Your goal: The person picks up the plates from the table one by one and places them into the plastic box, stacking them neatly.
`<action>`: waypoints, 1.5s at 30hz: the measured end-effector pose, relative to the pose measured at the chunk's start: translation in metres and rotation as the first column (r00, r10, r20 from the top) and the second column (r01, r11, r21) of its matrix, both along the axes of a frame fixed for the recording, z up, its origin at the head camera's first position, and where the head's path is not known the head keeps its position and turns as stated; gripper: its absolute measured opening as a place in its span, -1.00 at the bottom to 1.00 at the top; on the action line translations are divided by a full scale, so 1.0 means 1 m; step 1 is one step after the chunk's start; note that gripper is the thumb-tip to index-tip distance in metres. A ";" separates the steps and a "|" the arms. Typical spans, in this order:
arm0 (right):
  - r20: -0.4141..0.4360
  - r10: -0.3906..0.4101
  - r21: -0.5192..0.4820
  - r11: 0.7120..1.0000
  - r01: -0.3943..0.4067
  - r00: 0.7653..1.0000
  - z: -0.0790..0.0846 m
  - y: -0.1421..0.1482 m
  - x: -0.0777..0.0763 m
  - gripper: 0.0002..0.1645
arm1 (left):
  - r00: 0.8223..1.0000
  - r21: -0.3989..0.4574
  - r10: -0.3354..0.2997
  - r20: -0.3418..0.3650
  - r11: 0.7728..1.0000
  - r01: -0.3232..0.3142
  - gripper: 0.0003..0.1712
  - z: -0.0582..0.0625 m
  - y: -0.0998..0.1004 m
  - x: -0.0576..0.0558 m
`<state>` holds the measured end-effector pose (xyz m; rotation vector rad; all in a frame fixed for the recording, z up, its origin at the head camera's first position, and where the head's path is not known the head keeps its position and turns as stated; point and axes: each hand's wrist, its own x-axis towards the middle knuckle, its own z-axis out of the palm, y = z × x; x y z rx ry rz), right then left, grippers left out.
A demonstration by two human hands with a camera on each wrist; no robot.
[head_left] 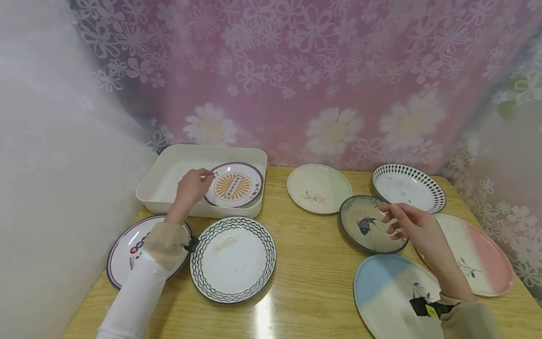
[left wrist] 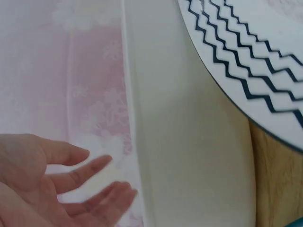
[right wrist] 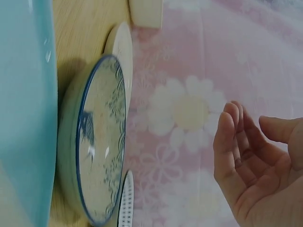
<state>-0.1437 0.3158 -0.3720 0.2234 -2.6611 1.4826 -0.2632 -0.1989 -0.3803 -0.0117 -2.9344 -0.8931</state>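
Observation:
My left hand (head_left: 194,185) hovers over the white rectangular basin (head_left: 165,176), fingers loosely bent, with nothing between them in the left wrist view. Just right of its fingertips, a round plate (head_left: 234,185) with an orange sunburst and red lettering leans inside the basin. My right hand (head_left: 417,228) hangs relaxed above the right side of the table, holding nothing. It overlaps the right edge of a beige bowl (head_left: 357,230) with a blue fish in the head view. From the right wrist, that bowl (right wrist: 102,137) shows a dark blue rim beside the loosely curved fingers.
Nearest me on the left lie a zigzag-rimmed plate (head_left: 233,263) and a lettered plate (head_left: 123,252), partly behind my sleeve. To the right are a cream-green plate (head_left: 317,186), a diamond-rimmed dish (head_left: 406,186), a pink-cream plate (head_left: 487,254) and a blue-cream plate (head_left: 381,287). A floral curtain (head_left: 275,84) hangs behind.

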 end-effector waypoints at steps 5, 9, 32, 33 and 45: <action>-0.026 -0.036 0.127 0.991 0.039 0.999 0.000 0.016 0.004 -0.57 | 0.994 0.077 -0.057 -0.098 0.995 0.064 -0.63 0.006 0.013 0.008; -0.037 -0.039 0.254 0.966 0.047 0.999 -0.004 0.026 0.007 -0.57 | 0.981 0.116 -0.082 -0.177 0.988 0.104 -0.67 0.014 0.027 0.017; 0.124 -0.016 0.649 0.758 -0.069 0.992 -0.046 0.070 0.018 -0.83 | 0.944 0.248 -0.267 -0.195 0.917 0.311 -0.78 0.018 0.101 0.069; 0.130 -0.014 0.650 0.757 -0.074 0.991 -0.046 0.071 0.018 -0.86 | 0.942 0.251 -0.276 -0.191 0.914 0.319 -0.78 0.016 0.103 0.070; 0.232 0.002 0.650 0.744 -0.157 0.973 -0.054 0.077 0.014 -0.87 | 0.922 0.238 -0.360 -0.142 0.892 0.385 -0.80 -0.004 0.126 0.086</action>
